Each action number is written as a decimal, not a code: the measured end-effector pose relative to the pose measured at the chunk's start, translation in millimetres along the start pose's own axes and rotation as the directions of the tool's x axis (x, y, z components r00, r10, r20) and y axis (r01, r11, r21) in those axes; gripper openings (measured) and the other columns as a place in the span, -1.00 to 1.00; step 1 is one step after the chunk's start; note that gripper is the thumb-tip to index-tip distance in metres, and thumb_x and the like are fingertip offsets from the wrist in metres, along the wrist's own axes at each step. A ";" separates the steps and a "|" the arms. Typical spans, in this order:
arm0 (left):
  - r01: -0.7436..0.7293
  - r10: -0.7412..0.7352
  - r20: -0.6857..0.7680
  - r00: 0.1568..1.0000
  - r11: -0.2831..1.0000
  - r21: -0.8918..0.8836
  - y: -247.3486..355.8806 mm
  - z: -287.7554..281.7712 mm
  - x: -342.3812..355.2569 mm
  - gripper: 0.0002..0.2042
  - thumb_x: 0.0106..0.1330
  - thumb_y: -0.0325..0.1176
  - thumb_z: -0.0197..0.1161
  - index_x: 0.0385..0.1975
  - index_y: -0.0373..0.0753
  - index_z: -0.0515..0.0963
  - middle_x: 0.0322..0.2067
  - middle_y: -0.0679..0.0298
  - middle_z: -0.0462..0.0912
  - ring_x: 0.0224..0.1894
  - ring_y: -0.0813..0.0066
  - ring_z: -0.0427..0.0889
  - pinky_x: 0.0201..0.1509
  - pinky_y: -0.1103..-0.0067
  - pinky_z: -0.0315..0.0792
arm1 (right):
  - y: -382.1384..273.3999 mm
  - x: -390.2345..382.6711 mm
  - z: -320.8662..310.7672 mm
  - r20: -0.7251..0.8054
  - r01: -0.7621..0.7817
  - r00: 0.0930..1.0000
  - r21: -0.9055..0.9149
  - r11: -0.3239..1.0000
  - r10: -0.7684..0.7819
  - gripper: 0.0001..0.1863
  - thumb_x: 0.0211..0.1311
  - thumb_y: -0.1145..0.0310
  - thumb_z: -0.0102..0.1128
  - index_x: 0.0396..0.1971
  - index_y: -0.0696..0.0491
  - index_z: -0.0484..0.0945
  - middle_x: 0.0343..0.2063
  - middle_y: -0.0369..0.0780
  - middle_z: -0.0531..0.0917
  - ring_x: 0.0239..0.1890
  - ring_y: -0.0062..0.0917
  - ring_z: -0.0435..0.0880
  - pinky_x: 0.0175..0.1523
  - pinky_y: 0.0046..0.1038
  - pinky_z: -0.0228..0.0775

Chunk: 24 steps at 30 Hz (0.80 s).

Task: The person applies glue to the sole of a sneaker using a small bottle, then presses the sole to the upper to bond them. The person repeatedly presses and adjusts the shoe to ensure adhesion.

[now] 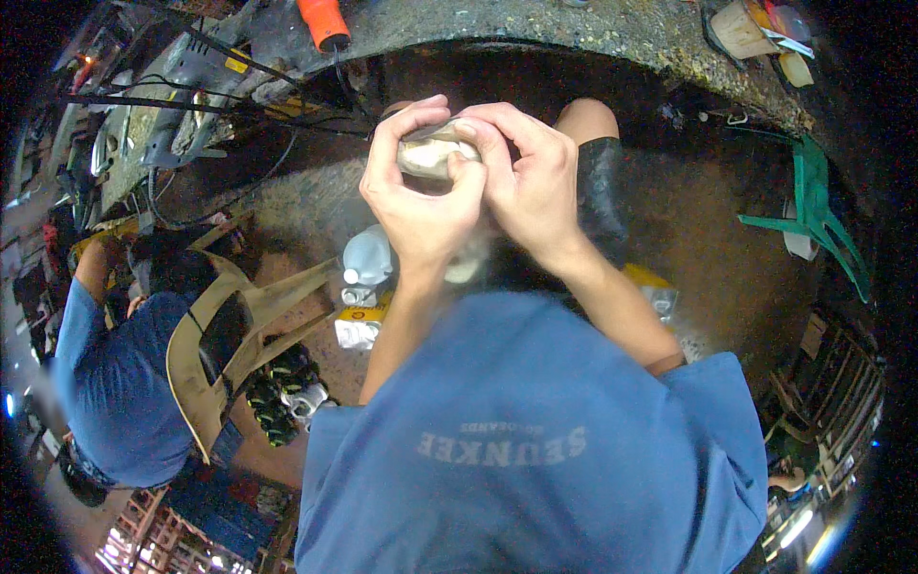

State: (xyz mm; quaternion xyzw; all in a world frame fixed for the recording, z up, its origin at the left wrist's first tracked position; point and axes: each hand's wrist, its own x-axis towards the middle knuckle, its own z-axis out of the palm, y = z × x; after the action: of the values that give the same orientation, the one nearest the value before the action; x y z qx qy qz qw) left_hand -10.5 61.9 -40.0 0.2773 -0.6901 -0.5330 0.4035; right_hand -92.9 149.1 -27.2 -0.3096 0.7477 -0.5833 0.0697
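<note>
Both hands are raised in front of my chest, close together below the bench edge. Between them is a rounded piece [432,156] with a grey rim and a pale, shiny face; its exact kind is unclear. My left hand [406,206] curls around its left and lower side, the thumb pressed near its right end. Fingers of my right hand [535,177] close on the upper right of the same piece. Part of the piece is hidden behind the fingers.
A rough stone-like bench [574,29] curves across the top, bearing an orange-handled tool [325,24] with a cord and a tub [741,31]. At left, a co-worker [134,383] sits near a beige plastic chair [206,349]. A translucent jug [368,256] and green stool [811,210] stand lower.
</note>
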 end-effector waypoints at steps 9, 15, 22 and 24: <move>0.000 0.000 0.012 1.000 1.000 0.028 1.2 -5.7 -1.7 -0.61 0.00 -0.56 0.32 -0.07 -0.35 0.66 -0.01 0.05 0.78 0.04 0.26 0.76 0.22 0.39 0.60 | -1.4 0.0 0.8 0.025 -0.032 0.999 0.026 0.999 0.031 -0.83 0.43 0.36 0.32 -0.23 0.13 0.80 -0.31 -0.06 0.83 -0.27 -0.23 0.87 -0.14 -0.29 0.69; 0.047 -0.046 0.008 0.999 0.995 -0.090 4.5 -11.9 2.9 -0.67 0.06 -0.60 0.30 -0.11 -0.34 0.61 -0.02 0.05 0.76 0.09 0.28 0.72 0.27 0.39 0.56 | 1.9 2.0 -9.1 0.203 -0.094 0.978 0.216 0.972 0.050 -0.81 0.48 0.35 0.33 -0.15 0.14 0.81 -0.24 -0.13 0.85 -0.17 -0.43 0.86 -0.03 -0.38 0.67; 0.031 -0.027 0.089 0.996 0.999 -0.044 16.6 -19.8 -1.3 -0.68 0.22 -0.53 0.47 -0.06 -0.31 0.56 -0.03 0.12 0.70 0.01 0.39 0.67 0.18 0.44 0.54 | 11.8 0.1 -34.9 0.521 -0.461 0.824 0.393 0.796 0.221 -0.70 0.53 0.27 0.35 0.06 0.15 0.78 -0.05 -0.22 0.83 0.04 -0.56 0.75 0.21 -0.43 0.57; 0.071 -0.063 0.107 0.992 0.995 -0.072 18.0 -20.4 -2.8 -0.66 0.23 -0.52 0.49 -0.04 -0.31 0.55 -0.03 0.13 0.69 0.01 0.40 0.67 0.17 0.44 0.54 | 13.3 1.6 -37.3 0.532 -0.443 0.822 0.375 0.814 0.202 -0.71 0.51 0.28 0.36 0.05 0.15 0.79 -0.06 -0.22 0.84 0.04 -0.56 0.75 0.22 -0.43 0.57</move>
State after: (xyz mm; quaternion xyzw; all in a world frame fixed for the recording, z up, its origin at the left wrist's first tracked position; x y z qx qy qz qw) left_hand 9.2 58.8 -21.3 0.2564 -0.6801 -0.5858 0.3587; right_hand -116.6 180.8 -27.4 -0.2780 0.5807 -0.6370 0.4240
